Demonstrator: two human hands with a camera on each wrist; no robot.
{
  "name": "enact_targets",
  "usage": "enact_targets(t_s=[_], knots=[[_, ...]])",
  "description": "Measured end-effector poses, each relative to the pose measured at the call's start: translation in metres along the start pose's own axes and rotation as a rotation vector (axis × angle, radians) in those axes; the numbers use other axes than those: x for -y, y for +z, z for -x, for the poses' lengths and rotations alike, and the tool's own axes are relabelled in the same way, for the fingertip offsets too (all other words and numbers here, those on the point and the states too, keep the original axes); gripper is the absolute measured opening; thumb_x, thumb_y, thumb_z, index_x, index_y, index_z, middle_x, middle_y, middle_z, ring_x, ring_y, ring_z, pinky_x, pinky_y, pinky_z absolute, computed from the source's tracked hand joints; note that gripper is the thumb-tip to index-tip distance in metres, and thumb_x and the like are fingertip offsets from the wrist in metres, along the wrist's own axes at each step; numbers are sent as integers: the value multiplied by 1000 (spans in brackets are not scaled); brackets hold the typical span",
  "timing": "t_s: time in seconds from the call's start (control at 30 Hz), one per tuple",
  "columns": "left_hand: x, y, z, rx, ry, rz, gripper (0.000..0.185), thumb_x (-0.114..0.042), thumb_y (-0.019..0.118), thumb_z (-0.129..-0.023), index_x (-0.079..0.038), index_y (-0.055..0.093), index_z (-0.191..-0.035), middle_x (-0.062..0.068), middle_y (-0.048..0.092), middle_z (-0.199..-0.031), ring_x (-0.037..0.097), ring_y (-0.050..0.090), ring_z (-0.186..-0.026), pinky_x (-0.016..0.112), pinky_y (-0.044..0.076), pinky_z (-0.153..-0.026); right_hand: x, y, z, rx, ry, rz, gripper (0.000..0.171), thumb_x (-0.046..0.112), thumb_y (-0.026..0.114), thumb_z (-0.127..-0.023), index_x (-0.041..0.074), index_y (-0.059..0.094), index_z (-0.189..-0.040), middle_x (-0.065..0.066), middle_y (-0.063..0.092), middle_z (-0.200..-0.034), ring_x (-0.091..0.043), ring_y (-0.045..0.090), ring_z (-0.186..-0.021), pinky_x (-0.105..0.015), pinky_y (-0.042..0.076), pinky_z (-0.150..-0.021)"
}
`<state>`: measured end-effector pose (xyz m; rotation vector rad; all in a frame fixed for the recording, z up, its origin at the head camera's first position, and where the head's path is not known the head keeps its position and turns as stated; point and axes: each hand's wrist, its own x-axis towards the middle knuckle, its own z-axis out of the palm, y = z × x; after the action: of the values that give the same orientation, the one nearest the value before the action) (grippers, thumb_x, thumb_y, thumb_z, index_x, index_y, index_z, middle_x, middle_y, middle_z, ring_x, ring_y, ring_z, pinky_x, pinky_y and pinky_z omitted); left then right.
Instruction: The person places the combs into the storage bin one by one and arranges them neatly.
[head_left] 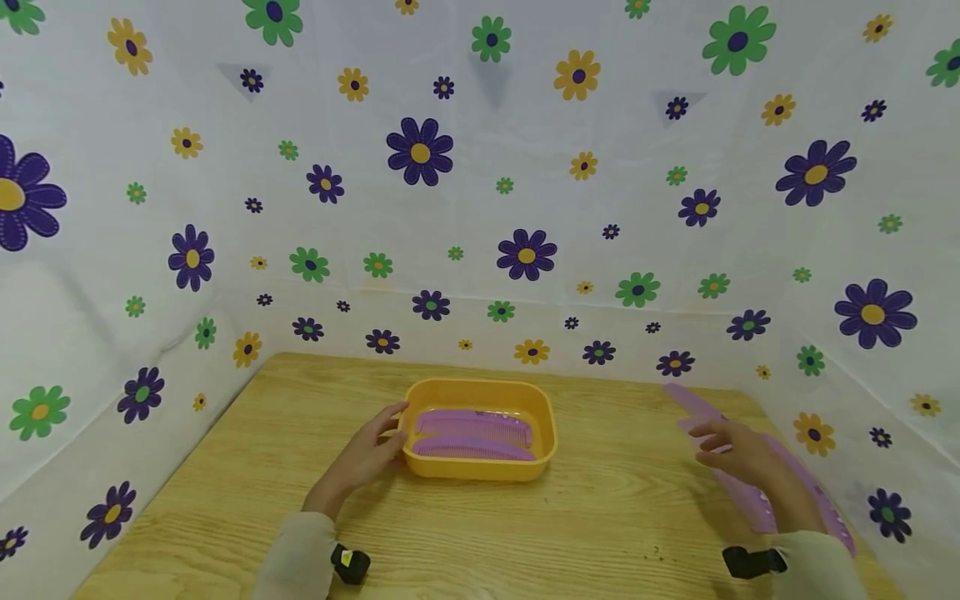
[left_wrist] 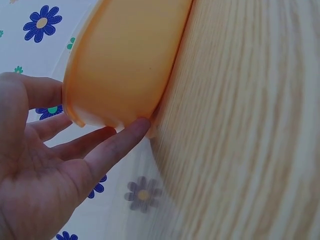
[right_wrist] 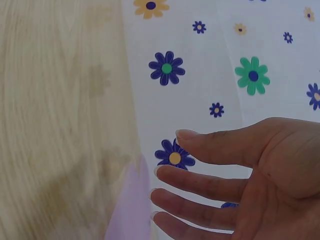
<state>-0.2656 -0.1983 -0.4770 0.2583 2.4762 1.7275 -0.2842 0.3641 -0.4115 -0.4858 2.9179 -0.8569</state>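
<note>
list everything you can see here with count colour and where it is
basket: 1, orange-yellow plastic, middle of the table, toward the back
combs in the basket: 2, lilac, lying side by side inside the basket
combs on the table: at least 2, lilac, at the right edge of the table, partly hidden under the right hand; exact count unclear
table: 1, light wood grain, fills the lower part of the head view
backdrop cloth: 1, white with purple, green and yellow flowers, behind and to both sides of the table
wrist straps: 2, black, one on each wrist
left hand: 1, fingers straight, touching the basket's left end
right hand: 1, fingers relaxed, above the combs on the table
</note>
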Motion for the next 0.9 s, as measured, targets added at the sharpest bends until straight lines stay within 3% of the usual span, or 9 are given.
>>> enact_targets(t_s=[0.27,0.53,0.77,0.9], knots=[[3,3,0,-23,-23,-14,56,-13,49,-109,-10,31,-162,32,38,-159,49,55,-136,46,62,-96,-20,-2,11,-41,20,78,34,2,69,-95,-15,61,-123,-39,69,-112,-49,70,-99,-48,63,-77],[5,2,1,-41,-34,-16,55,-12,48,-109,-11,31,-162,31,40,-158,46,57,-134,44,62,-96,-32,-7,14,-12,106,42,38,4,66,-97,-18,57,-126,-42,65,-116,-53,67,-103,-54,62,-79],[3,1,-1,-38,-50,-29,55,-14,48,-110,-14,31,-162,30,38,-159,45,57,-134,44,62,-97,-37,-8,19,-44,210,36,38,4,66,-96,-17,56,-126,-43,62,-119,-55,64,-107,-54,61,-81],[2,1,-3,-34,-41,-31,55,-13,48,-110,-14,31,-162,30,38,-160,45,57,-134,44,62,-97,-42,-8,20,-52,222,32,37,2,66,-95,-18,56,-124,-44,63,-117,-56,63,-106,-54,61,-81]])
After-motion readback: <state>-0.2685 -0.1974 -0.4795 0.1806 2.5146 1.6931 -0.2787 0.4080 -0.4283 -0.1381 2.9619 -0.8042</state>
